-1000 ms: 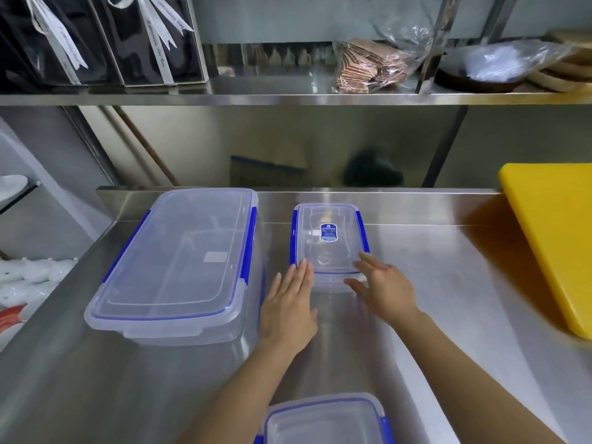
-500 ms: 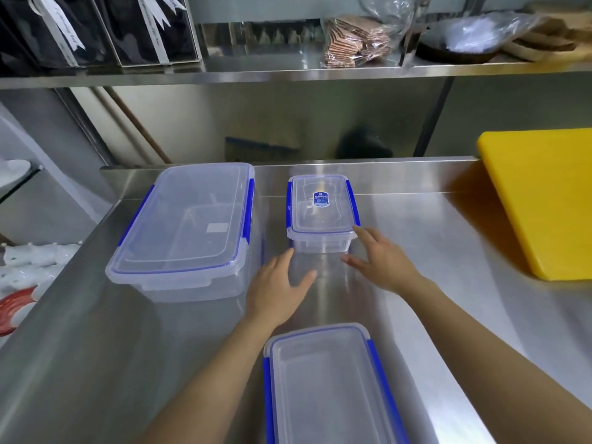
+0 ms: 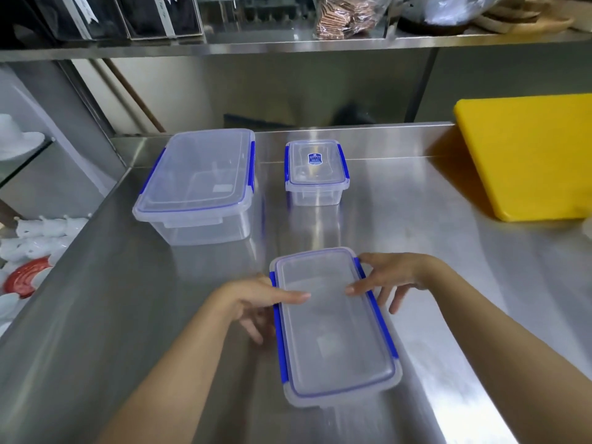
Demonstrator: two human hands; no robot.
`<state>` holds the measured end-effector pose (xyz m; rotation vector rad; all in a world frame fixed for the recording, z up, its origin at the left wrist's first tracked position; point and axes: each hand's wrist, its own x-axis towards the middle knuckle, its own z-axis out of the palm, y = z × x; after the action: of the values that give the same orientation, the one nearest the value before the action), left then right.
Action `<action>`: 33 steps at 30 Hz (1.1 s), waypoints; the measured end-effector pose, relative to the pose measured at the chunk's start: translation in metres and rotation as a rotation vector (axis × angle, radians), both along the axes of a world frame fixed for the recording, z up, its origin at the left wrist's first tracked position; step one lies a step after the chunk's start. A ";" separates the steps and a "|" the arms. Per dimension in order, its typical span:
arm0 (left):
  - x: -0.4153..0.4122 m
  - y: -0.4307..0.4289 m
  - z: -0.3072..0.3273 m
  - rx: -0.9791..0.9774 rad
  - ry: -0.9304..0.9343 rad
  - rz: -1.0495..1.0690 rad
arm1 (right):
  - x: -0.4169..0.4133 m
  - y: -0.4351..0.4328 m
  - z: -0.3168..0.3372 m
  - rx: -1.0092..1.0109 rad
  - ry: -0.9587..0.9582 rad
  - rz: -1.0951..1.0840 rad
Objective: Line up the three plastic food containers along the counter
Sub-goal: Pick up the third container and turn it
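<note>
Three clear plastic containers with blue clips stand on the steel counter (image 3: 442,251). The large container (image 3: 198,174) is at the back left. The small container (image 3: 315,168), with a blue label on its lid, is to its right. The long container (image 3: 333,334) lies nearer to me, lengthwise. My left hand (image 3: 253,296) holds its far left edge, thumb on the lid and fingers down the side. My right hand (image 3: 390,277) holds the far right edge the same way.
A yellow cutting board (image 3: 528,155) lies at the back right of the counter. A steel shelf (image 3: 288,44) with bags and boxes hangs above the back. White dishes (image 3: 38,232) sit lower, past the counter's left edge.
Both hands have left the small container at the back and drawn towards me. They now grip the far end of the long container. The view has tilted down.
</note>
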<state>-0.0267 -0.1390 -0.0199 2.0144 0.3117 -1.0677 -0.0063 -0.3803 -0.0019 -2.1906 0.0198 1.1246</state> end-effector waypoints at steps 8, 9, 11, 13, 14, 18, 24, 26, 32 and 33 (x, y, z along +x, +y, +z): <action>-0.015 -0.012 -0.014 -0.148 -0.301 0.162 | -0.026 -0.001 -0.011 0.180 -0.108 -0.206; -0.016 -0.016 -0.016 -0.161 -0.350 0.193 | -0.029 -0.002 -0.011 0.191 -0.123 -0.229; -0.019 -0.022 -0.018 -0.205 -0.394 0.230 | -0.032 -0.002 -0.014 0.195 -0.170 -0.289; -0.021 -0.016 -0.018 -0.266 -0.309 0.199 | -0.033 -0.002 -0.017 0.177 -0.222 -0.375; -0.022 -0.009 -0.020 -0.295 -0.220 0.139 | -0.034 -0.005 -0.019 0.186 -0.229 -0.405; -0.022 0.013 -0.028 -0.281 0.034 -0.179 | -0.043 -0.018 -0.007 0.288 -0.018 -0.181; -0.024 -0.010 -0.021 -0.371 -0.147 -0.080 | -0.034 -0.021 -0.009 0.223 -0.060 -0.131; -0.021 -0.024 -0.019 -0.410 -0.244 0.024 | -0.029 -0.031 -0.012 0.264 -0.174 -0.206; 0.010 -0.090 -0.020 -0.403 -0.471 0.388 | -0.007 -0.062 -0.024 0.338 -0.467 -0.677; 0.016 -0.101 -0.023 -0.399 -0.512 0.405 | -0.002 -0.068 -0.027 0.316 -0.480 -0.741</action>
<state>-0.0110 -0.2404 -0.0428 1.6896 0.2005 -0.3105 -0.0083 -0.4484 -0.0293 -1.8565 0.3826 0.1684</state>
